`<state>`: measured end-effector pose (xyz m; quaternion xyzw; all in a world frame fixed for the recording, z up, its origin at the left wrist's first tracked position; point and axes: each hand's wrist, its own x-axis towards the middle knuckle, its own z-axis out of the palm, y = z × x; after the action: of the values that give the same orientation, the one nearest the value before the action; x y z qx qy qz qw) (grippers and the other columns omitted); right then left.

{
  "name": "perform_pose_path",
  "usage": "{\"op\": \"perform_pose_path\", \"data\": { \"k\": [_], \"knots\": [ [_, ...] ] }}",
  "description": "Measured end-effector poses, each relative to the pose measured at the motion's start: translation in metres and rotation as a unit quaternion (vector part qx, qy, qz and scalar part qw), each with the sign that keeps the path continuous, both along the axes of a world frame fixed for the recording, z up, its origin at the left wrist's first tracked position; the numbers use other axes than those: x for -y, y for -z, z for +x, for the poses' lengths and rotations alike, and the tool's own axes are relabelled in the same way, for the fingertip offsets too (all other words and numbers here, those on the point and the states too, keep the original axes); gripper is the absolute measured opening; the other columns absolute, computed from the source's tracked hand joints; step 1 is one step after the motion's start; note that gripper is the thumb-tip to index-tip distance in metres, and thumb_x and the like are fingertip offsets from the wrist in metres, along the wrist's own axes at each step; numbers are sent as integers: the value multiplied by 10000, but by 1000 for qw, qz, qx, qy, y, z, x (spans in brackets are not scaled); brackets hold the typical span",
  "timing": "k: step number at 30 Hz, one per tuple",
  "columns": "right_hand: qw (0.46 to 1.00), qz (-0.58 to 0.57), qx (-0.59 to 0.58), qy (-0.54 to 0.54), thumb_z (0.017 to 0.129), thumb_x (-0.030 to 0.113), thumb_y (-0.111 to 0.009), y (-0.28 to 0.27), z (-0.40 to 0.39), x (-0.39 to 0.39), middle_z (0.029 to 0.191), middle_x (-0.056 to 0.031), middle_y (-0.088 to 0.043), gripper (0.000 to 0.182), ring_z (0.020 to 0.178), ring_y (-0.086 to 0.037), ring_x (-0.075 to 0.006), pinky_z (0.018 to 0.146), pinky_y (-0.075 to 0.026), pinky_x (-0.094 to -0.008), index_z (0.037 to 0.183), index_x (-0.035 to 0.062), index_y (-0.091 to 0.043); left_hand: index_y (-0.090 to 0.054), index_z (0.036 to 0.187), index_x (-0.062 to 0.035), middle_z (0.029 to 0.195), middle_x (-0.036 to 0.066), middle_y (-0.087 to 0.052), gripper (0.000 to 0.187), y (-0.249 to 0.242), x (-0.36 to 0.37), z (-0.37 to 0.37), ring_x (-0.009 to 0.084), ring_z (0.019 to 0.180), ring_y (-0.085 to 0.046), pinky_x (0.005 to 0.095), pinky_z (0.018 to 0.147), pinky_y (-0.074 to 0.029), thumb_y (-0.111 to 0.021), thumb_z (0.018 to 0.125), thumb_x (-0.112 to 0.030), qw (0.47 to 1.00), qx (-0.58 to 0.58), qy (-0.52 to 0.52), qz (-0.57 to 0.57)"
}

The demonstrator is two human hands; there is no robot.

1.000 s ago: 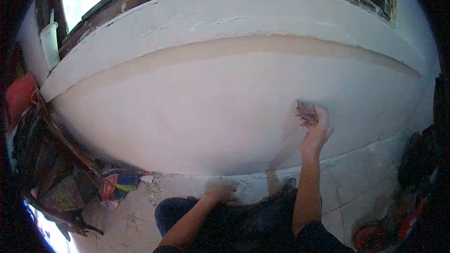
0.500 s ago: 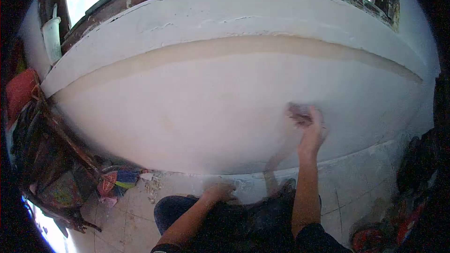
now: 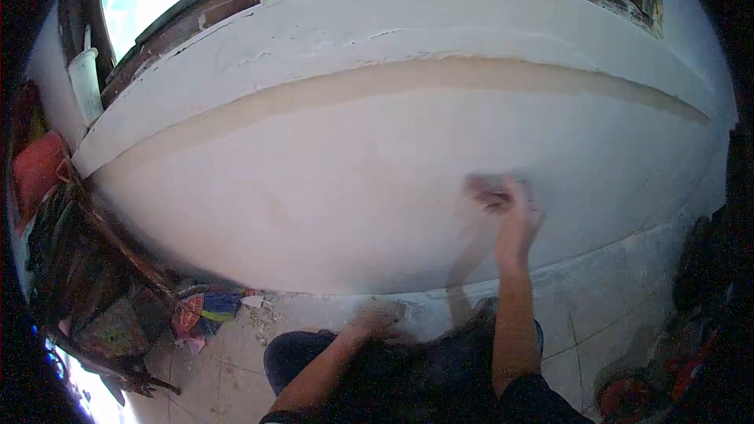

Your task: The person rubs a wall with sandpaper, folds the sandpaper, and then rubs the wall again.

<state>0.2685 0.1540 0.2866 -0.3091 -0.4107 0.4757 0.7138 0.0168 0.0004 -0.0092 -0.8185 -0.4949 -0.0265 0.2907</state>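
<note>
My right hand (image 3: 518, 216) is closed on a blurred, dark brown piece of sandpaper (image 3: 487, 191), pressed against the white wall (image 3: 314, 180). A shadow of the arm falls on the wall below it. My left hand (image 3: 378, 319) hangs low over my lap near the foot of the wall, smeared by motion. Its fingers look loosely stretched out, and no object shows in them.
A ledge (image 3: 330, 39) with chipped paint juts out above the wall, under a worn wooden window frame (image 3: 181, 16). At left stand a white container (image 3: 85, 82), a red cloth (image 3: 39, 177) and piled cloths. Pale dust and crumbs lie on the tiled floor (image 3: 236, 369).
My right hand with the sandpaper has shifted slightly left on the wall. My left hand has moved a little and is more blurred. The view has tilted slightly.
</note>
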Motion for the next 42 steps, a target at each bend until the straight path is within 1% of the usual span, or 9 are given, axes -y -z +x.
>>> {"op": "perform_pose_path", "data": {
  "k": [1, 3, 9, 15, 18, 23, 30, 38, 42],
  "knots": [
    [1000, 2, 1, -2, 948, 270, -678, -3, 6, -1, 834, -88, -748, 259, 676, -695, -152, 612, -536, -306, 931, 21, -746, -603, 1342, -158, 1381, 143, -603, 638, -21, -7, 3, 368, 1253, -580, 550, 1065, -431, -694, 834, -533, 1000, 1, -2, 2],
    [997, 32, -56, 46, 972, 282, -624, -13, 13, 1, 842, -112, -742, 306, 736, -699, -165, 684, -532, -307, 957, 0, -740, -608, 1329, -145, 1371, 147, -612, 601, -85, -25, 13, 357, 1231, -598, 558, 1042, -445, -699, 847, -493, 847, 138, -141, -494],
    [974, -16, 176, -142, 964, 272, -651, -16, -39, 38, 891, -105, -732, 295, 755, -691, -162, 700, -538, -319, 976, -10, -737, -600, 1325, -99, 1328, 147, -636, 656, 21, -41, 0, 360, 1193, -622, 524, 994, -486, -656, 865, -563, 871, 159, -76, -459],
    [996, -19, 65, -63, 970, 273, -628, -9, -23, 20, 891, -104, -737, 278, 742, -695, -168, 682, -538, -289, 985, 16, -735, -616, 1312, -80, 1316, 164, -648, 712, -155, -18, 27, 344, 1183, -636, 508, 988, -501, -628, 868, -636, 840, 119, -128, -514],
    [999, 17, -24, 13, 971, 280, -620, -17, 8, 5, 920, -100, -750, 284, 747, -706, -175, 650, -537, -290, 976, 25, -745, -658, 1258, -88, 1227, 169, -688, 724, 47, -26, -18, 347, 1125, -664, 504, 935, -533, -639, 834, -674, 958, 194, 45, -205],
    [994, 18, 72, -84, 979, 256, -628, -16, -26, 24, 964, -111, -751, 272, 758, -707, -167, 638, -545, -294, 999, 6, -731, -663, 1256, -105, 1230, 161, -687, 648, -119, -17, 16, 351, 1118, -663, 517, 935, -531, -640, 859, -616, 870, 127, -110, -465],
    [980, -17, 41, -192, 983, 257, -643, -22, -44, 35, 968, -92, -745, 304, 759, -696, -166, 665, -562, -291, 1062, -29, -705, -686, 1195, -87, 1231, 163, -683, 577, -18, -28, -2, 361, 1116, -661, 513, 922, -534, -610, 898, -576, 880, 187, -108, -423],
    [992, 3, -87, -92, 1010, 309, -589, -25, -3, 17, 1031, -121, -748, 340, 931, -724, -196, 736, -570, -301, 1097, -2, -695, -693, 1181, -102, 1230, 145, -688, 528, -129, -7, 10, 350, 1109, -663, 512, 922, -535, -637, 879, -531, 868, 150, -135, -453],
    [978, 9, 104, -178, 999, 322, -635, 5, -61, 27, 973, -132, -753, 371, 654, -703, -212, 567, -566, -312, 1101, -29, -699, -703, 1182, -159, 1225, 127, -693, 545, -117, -16, 11, 342, 1116, -661, 504, 924, -537, -647, 852, -589, 828, 188, -183, -495]
  ]
}}
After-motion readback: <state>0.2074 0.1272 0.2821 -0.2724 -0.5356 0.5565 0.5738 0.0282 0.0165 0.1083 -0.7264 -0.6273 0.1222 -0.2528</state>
